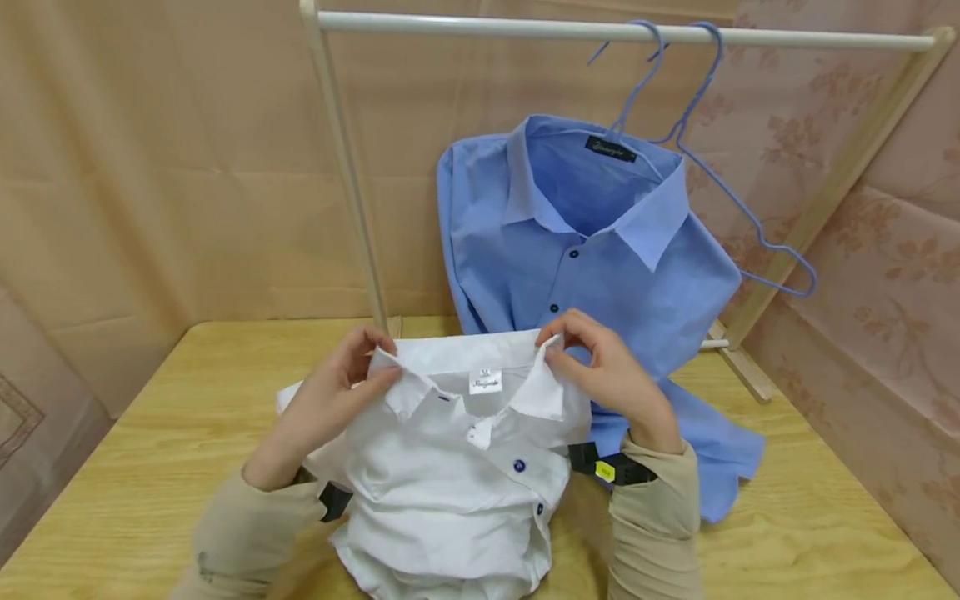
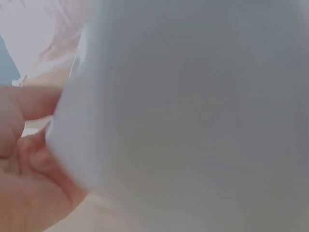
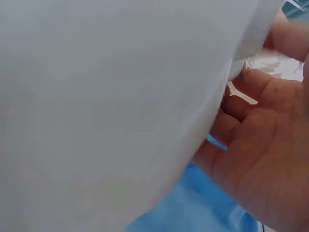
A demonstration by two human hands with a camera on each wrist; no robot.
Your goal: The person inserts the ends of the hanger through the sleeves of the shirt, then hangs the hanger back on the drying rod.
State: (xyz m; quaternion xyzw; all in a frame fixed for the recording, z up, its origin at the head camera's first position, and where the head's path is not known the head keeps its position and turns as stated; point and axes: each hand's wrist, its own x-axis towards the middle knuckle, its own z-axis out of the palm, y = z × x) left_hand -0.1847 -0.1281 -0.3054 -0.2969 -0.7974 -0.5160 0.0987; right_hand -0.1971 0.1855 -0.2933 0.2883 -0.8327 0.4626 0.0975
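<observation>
A white shirt (image 1: 442, 492) with dark buttons is held up by its collar, its lower part bunched over the table. My left hand (image 1: 337, 387) pinches the collar's left side between thumb and fingers. On the opposite side, my right hand (image 1: 611, 375) pinches the collar near its fold. A white label (image 1: 485, 381) shows inside the neck. White cloth (image 2: 183, 116) fills most of the left wrist view, with the left hand (image 2: 34, 164) at its edge. In the right wrist view the right hand (image 3: 265, 130) curls its fingers behind the cloth (image 3: 106, 106).
Behind the white shirt, a blue shirt (image 1: 510, 267) hangs on a blue hanger (image 1: 637, 87) from a rack's white bar (image 1: 480, 25). A bare blue hanger (image 1: 723, 179) hangs to its right. The rack stands on a wooden table (image 1: 150, 467).
</observation>
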